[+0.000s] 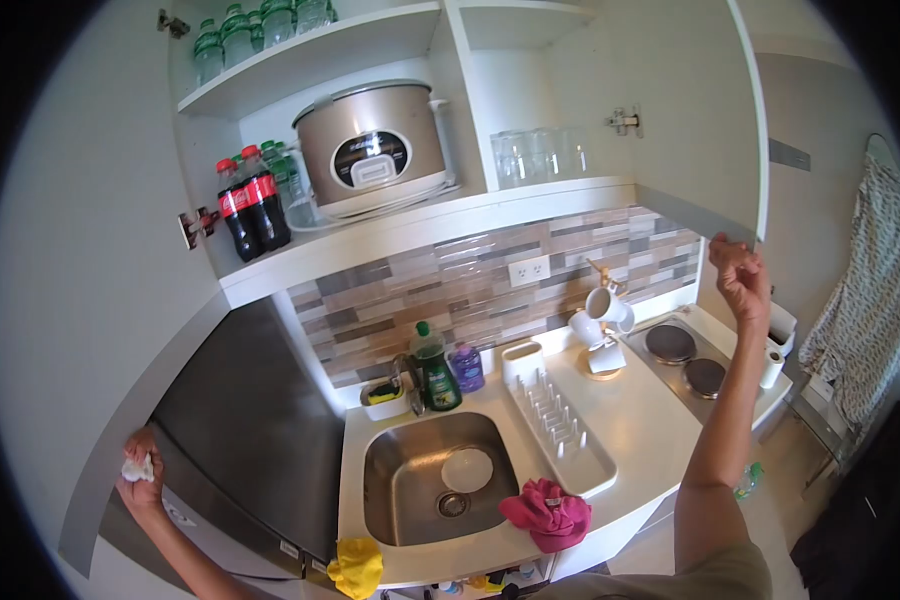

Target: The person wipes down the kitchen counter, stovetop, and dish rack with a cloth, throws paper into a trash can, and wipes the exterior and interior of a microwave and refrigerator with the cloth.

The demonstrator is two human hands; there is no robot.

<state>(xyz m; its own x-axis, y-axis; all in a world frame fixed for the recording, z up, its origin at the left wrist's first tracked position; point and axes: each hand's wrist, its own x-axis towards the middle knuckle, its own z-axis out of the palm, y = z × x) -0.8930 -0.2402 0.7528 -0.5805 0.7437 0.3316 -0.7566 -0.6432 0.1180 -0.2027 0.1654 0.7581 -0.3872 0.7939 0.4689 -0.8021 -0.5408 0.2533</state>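
My left hand [142, 470] is at the lower left, closed around a crumpled white cloth [138, 467], beside the lower edge of the open left cabinet door [90, 270]. Raised at the right, my right hand [741, 275] has its fingers curled at the bottom edge of the open right cabinet door [690, 120]. Between the doors, the cabinet shelf [420, 232] holds a rice cooker [375, 145], two dark cola bottles [253, 205] and clear glasses [540, 155]. Green bottles [260, 30] stand on the upper shelf.
Below are a sink [390, 490] with a white plate [467, 470], soap bottles [438, 370], a dish rack [570, 440], a mug stand [605, 340] and a hob [685, 360]. Yellow [356, 568] and pink [547, 514] cloths lie at the counter's front edge. A fridge [240, 420] stands left.
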